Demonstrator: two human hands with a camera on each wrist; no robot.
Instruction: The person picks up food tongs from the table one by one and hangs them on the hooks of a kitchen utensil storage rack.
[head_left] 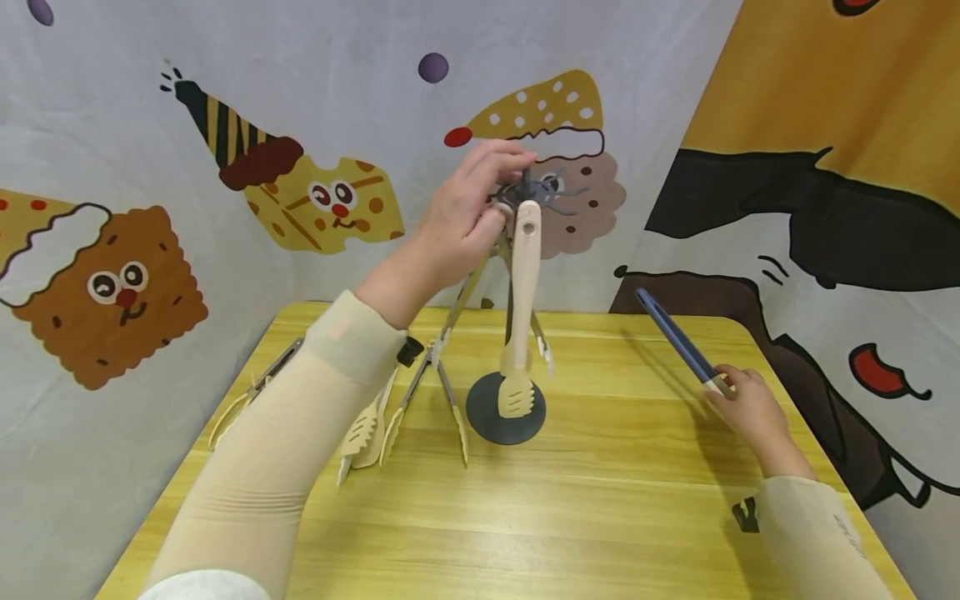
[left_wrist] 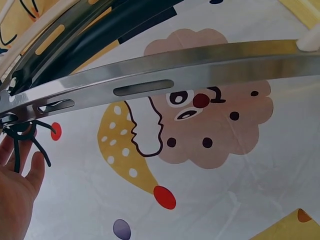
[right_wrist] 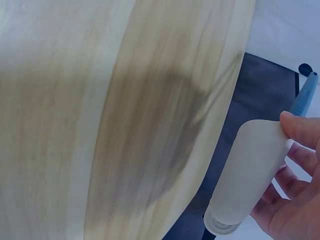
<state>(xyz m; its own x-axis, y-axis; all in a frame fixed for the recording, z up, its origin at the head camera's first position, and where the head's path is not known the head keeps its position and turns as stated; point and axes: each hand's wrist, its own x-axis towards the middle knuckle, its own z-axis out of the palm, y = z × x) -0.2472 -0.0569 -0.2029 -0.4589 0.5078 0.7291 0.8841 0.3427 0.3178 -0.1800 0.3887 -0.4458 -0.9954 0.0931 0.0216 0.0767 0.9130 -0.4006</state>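
My left hand (head_left: 468, 208) is at the top of a dark utensil stand (head_left: 491, 427) with several curved hooks, its fingers curled round the hooked top. From the stand hang a beige-handled slotted turner (head_left: 527, 283) and metal-armed tongs (left_wrist: 145, 82). Over the table's right side, my right hand (head_left: 750, 412) grips a long utensil (head_left: 675, 333) with a blue shaft and an off-white end. In the right wrist view, thumb and fingers pinch it where the blue shaft (right_wrist: 305, 97) meets the wide off-white part (right_wrist: 245, 172). Its exact kind cannot be told.
Left of the stand, on the wooden table (head_left: 480, 533), stand or lean open tongs (head_left: 405, 396) with cream tips. Beside them lie a slotted cream utensil (head_left: 360, 433) and, further left, another pair of tongs (head_left: 258, 387). A cartoon-printed cloth (head_left: 360, 50) hangs behind the table.
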